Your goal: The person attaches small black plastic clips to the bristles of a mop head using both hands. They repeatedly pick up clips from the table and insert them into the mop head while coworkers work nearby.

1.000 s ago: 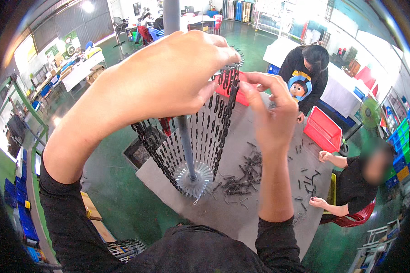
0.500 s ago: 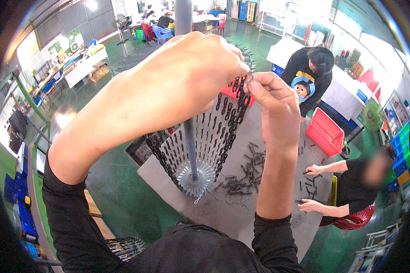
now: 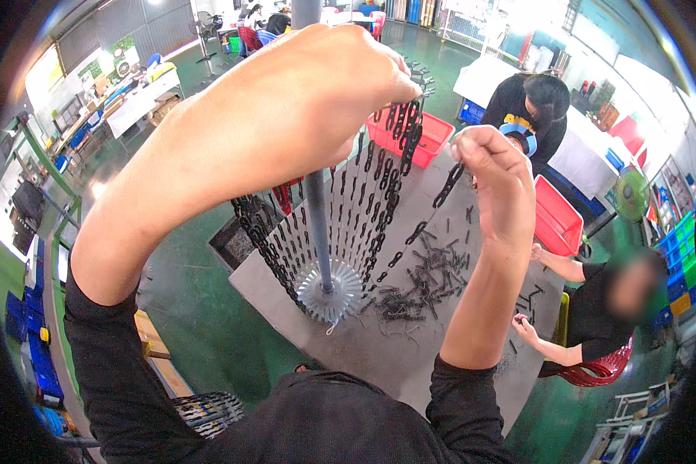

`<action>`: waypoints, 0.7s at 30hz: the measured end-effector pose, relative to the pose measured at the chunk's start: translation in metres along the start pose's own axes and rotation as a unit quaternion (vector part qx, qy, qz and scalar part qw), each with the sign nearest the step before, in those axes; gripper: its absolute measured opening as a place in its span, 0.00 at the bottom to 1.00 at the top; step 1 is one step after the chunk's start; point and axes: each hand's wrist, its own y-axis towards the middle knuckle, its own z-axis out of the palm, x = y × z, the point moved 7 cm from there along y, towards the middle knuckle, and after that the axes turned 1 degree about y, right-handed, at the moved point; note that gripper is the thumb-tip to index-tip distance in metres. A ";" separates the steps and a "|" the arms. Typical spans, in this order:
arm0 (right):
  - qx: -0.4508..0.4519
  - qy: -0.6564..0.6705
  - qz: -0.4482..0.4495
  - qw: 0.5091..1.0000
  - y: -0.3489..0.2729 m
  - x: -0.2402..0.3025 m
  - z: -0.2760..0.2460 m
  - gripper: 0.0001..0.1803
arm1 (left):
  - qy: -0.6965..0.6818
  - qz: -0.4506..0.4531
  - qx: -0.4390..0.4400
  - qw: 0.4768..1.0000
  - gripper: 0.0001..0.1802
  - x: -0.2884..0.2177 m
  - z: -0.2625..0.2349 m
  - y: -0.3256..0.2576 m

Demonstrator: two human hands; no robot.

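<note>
Chain strand (image 3: 429, 213), black and made of linked pieces, is held up at its top end in the pinched fingers of the right hand (image 3: 495, 182), just right of the grey upright pole (image 3: 317, 232). Against half a second earlier the strand is seen hanging free and longer, slanting down toward the pole's foot, and the right hand is drawn slightly away from the left; this is judged to mean that the strand has been lifted clear for hanging beside the others. The left hand (image 3: 317, 100) is closed at the top of the pole, among the upper ends of the hung chains (image 3: 363, 209); what it grips cannot be told, as the fingers are turned away. The chains are draped round the pole down to the toothed disc (image 3: 329, 290) at its base. Right of the disc, loose black links (image 3: 421, 286) are scattered on the grey table (image 3: 472, 387). Beyond the pole, red trays (image 3: 433, 135) are set on that table, and two other people are at work along its right side.
</note>
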 end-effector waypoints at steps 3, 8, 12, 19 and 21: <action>-0.084 -0.098 -0.032 0.991 -0.002 -0.002 0.002 0.05 | -0.016 0.024 -0.048 0.998 0.22 -0.006 -0.008 -0.003; -0.178 -0.184 -0.153 0.954 -0.009 0.019 0.028 0.08 | -0.046 0.010 -0.008 0.999 0.21 -0.011 -0.006 0.000; -0.220 -0.240 -0.142 0.935 -0.015 0.025 0.033 0.07 | -0.041 0.017 -0.002 0.999 0.20 -0.014 -0.009 0.003; -0.235 -0.222 -0.149 0.934 -0.018 0.023 0.038 0.07 | -0.009 -0.006 0.002 1.000 0.16 -0.018 -0.002 0.010; -0.223 -0.197 -0.151 0.943 -0.015 0.019 0.041 0.07 | 0.001 -0.010 0.018 1.000 0.16 -0.019 0.000 0.010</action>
